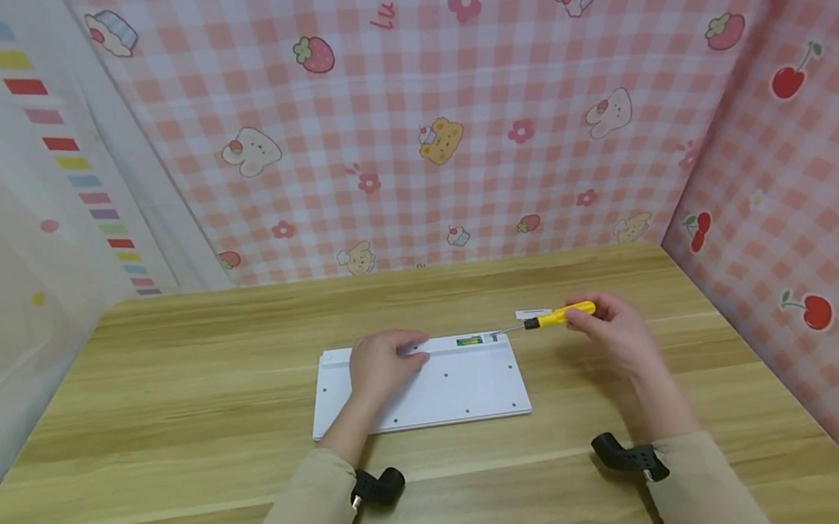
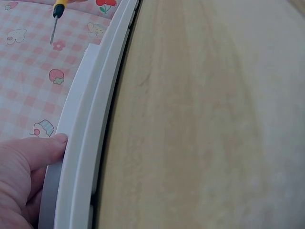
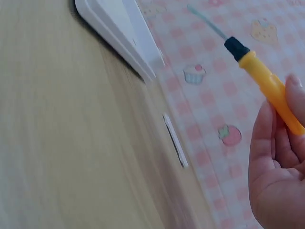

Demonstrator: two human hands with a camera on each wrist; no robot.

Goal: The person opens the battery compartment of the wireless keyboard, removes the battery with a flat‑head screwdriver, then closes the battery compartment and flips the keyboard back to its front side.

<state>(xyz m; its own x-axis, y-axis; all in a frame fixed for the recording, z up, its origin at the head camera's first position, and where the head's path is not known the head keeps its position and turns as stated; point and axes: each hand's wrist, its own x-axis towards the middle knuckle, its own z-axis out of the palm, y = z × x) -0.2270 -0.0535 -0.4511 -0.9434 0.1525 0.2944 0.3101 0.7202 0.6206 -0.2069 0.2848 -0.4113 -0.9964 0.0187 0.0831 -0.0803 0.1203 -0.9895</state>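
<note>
A white keyboard (image 1: 431, 394) lies underside up on the table, screw holes dotting its back. Near its far right end, a green battery (image 1: 469, 342) shows in an uncovered battery slot. My left hand (image 1: 384, 369) holds the keyboard at its raised far ridge, with the thumb (image 2: 59, 139) against the ridge. In my right hand (image 1: 616, 332) is a screwdriver with a yellow handle (image 3: 269, 86) and black collar, gripped by thumb and fingers. Its metal shaft (image 1: 513, 329) points left, the tip at the battery slot in the head view; contact cannot be told.
A small white strip (image 1: 532, 314), like a battery cover, lies on the wooden table (image 1: 184, 482) just beyond the keyboard's far right corner. Checked cloth (image 1: 399, 197) hangs behind the table and along its right side. Each wrist wears a black camera mount (image 1: 381, 487).
</note>
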